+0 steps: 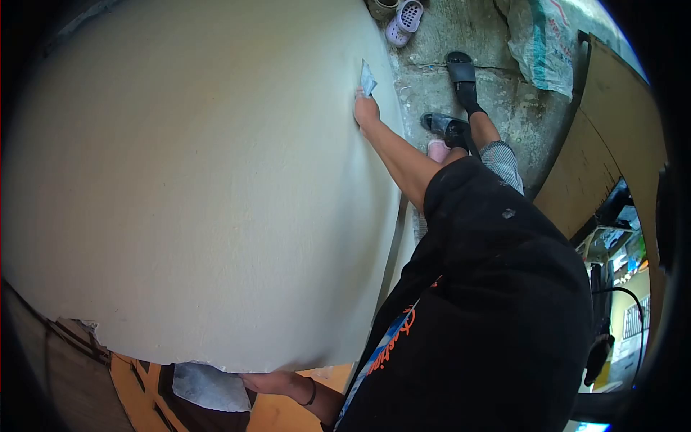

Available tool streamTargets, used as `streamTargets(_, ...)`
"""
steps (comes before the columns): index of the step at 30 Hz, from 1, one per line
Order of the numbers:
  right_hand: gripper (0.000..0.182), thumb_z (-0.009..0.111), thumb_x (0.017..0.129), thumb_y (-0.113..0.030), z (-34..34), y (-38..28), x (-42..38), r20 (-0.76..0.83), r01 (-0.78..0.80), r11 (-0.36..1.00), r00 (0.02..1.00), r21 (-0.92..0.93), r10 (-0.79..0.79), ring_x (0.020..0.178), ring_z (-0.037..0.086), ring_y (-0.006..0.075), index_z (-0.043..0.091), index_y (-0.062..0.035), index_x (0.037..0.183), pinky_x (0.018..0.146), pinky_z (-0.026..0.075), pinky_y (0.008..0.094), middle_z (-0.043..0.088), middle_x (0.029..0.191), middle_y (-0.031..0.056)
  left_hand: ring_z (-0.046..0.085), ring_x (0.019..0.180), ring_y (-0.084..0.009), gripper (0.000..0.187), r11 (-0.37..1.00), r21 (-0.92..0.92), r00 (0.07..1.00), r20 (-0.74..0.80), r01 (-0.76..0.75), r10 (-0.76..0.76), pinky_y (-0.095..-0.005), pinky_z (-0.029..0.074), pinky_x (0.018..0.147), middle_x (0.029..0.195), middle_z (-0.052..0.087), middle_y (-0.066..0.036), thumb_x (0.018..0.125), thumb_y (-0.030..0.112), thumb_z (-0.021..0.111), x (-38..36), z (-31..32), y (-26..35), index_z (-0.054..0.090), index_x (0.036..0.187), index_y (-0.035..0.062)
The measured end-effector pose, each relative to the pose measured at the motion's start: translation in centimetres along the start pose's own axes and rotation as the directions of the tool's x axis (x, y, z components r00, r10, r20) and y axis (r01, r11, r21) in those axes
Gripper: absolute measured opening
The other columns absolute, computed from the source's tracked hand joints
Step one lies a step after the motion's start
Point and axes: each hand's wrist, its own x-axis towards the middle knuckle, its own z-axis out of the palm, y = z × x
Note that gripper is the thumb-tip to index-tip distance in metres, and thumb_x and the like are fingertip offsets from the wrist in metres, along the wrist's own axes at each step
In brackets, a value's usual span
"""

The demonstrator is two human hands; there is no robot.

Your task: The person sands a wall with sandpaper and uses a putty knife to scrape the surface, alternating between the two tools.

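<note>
A large pale panel (201, 180) with a smooth surface and chipped edges fills the left and middle of the view. My right hand (366, 109) is at its upper right side, closed on a small grey-blue flat piece (368, 78) that lies against the surface. At the bottom, my left hand (266, 381), below a wrist with a dark band, grips the right end of a wider grey flat piece (210, 387) beside the panel's lower edge. The panel hides part of this hand. What the two grey pieces are made of is unclear.
Dark sandals (461, 68) on feet stand on the concrete floor (497, 93). Lilac clogs (404, 23) and a printed sack (547, 47) lie farther up. A brown board (608, 122) stands at right. Orange and dark parts (277, 414) show at the bottom.
</note>
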Motion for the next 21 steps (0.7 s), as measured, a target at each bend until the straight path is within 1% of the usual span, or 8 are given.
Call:
streamTargets(1, 0.056, 0.033, 0.092, -0.046, 0.5, -2.7, 1.2, 0.013, 0.149, 0.988, 0.989, 0.03, -0.149, 0.104, 0.052, 0.0423, 0.056, 0.0019, 0.109, 0.09, 0.041, 0.0435, 0.056, 0.11, 0.0272, 0.054, 0.086, -0.0365, 0.035, 0.99, -0.143, 1.0, 0.017, 0.016, -0.014, -0.0424, 0.042, 0.075, 0.095, 0.058, -0.024, 0.088, 0.023, 0.049, 0.3, 0.0, 0.4, 0.055, 0.1, -0.0092)
streamTargets(2, 0.056, 0.033, 0.092, -0.046, -0.4, -3.6, 0.8, 0.01, 0.147, 0.989, 0.989, 0.019, -0.147, 0.104, 0.052, 0.0423, 0.056, 0.0019, 0.109, 0.09, 0.041, 0.0435, 0.056, 0.11, 0.0272, 0.054, 0.088, -0.0354, 0.034, 0.958, -0.285, 0.999, 0.036, 0.042, -0.033, -0.0418, 0.043, 0.075, 0.097, 0.058, -0.024, 0.088, 0.021, 0.048, 0.4, 0.2, 0.8, 0.055, 0.103, -0.0093)
streamTargets(4, 0.058, 0.033, 0.092, -0.047, -1.8, -4.1, -1.4, 0.126, 0.218, 0.968, 0.971, -0.122, -0.202, 0.103, 0.053, 0.0421, 0.058, 0.0027, 0.105, 0.089, 0.042, 0.0429, 0.058, 0.107, 0.027, 0.054, 0.088, -0.0346, 0.034, 0.978, -0.209, 1.0, 0.021, -0.005, 0.009, -0.0411, 0.043, 0.075, 0.098, 0.058, -0.024, 0.089, 0.019, 0.047, 0.1, 0.6, -0.6, 0.054, 0.105, -0.0094)
streamTargets(9, 0.061, 0.033, 0.091, -0.048, -4.1, 11.5, -2.6, 0.199, -0.041, 0.928, 0.972, -0.369, 0.122, 0.105, 0.054, 0.0388, 0.059, 0.0056, 0.105, 0.09, 0.042, 0.042, 0.057, 0.109, 0.0283, 0.055, 0.088, -0.034, 0.034, 0.986, -0.167, 1.0, -0.018, -0.02, 0.017, -0.04, 0.044, 0.075, 0.101, 0.057, -0.024, 0.09, 0.019, 0.045, 0.4, 0.8, -1.6, 0.054, 0.107, -0.0093)
streamTargets(12, 0.059, 0.036, 0.09, -0.046, -1.6, 4.5, -1.8, -0.047, -0.074, 0.956, 0.997, -0.283, 0.064, 0.107, 0.053, 0.0397, 0.058, 0.0067, 0.106, 0.091, 0.041, 0.0422, 0.056, 0.11, 0.0283, 0.054, 0.09, -0.0342, 0.034, 0.962, -0.261, 0.996, -0.015, 0.082, -0.089, -0.0402, 0.043, 0.076, 0.102, 0.056, -0.024, 0.09, 0.019, 0.044, 0.0, 1.3, -1.6, 0.054, 0.108, -0.0087)
streamTargets(15, 0.056, 0.041, 0.09, -0.046, -1.5, -7.4, -0.2, 0.038, 0.226, 0.959, 0.974, -0.168, -0.223, 0.099, 0.055, 0.0429, 0.059, 0.0055, 0.099, 0.083, 0.045, 0.0439, 0.058, 0.102, 0.0295, 0.053, 0.091, -0.0344, 0.034, 0.982, -0.184, 0.999, -0.005, 0.038, -0.04, -0.0402, 0.042, 0.079, 0.102, 0.055, -0.024, 0.091, 0.02, 0.043, -0.2, 1.6, -2.9, 0.054, 0.108, -0.0082)
streamTargets(17, 0.056, 0.041, 0.09, -0.047, -1.9, -11.6, -0.3, 0.122, 0.337, 0.936, 0.938, -0.101, -0.325, 0.095, 0.056, 0.0446, 0.06, 0.0056, 0.096, 0.082, 0.045, 0.045, 0.059, 0.096, 0.0309, 0.053, 0.091, -0.0347, 0.035, 0.974, -0.185, 0.991, -0.001, 0.134, -0.136, -0.0396, 0.042, 0.081, 0.103, 0.054, -0.024, 0.091, 0.021, 0.043, 0.3, 1.1, -1.0, 0.053, 0.107, -0.0087)
streamTargets(21, 0.061, 0.038, 0.091, -0.049, -1.3, 0.7, -6.2, 0.065, 0.255, 0.942, 0.967, -0.218, -0.246, 0.092, 0.056, 0.0464, 0.061, 0.0071, 0.092, 0.082, 0.044, 0.0467, 0.059, 0.092, 0.0322, 0.053, 0.092, -0.0331, 0.036, 0.925, -0.288, 0.963, -0.034, 0.247, -0.268, -0.0391, 0.042, 0.082, 0.104, 0.053, -0.023, 0.091, 0.022, 0.043, 0.9, 1.2, 0.5, 0.054, 0.106, -0.009)
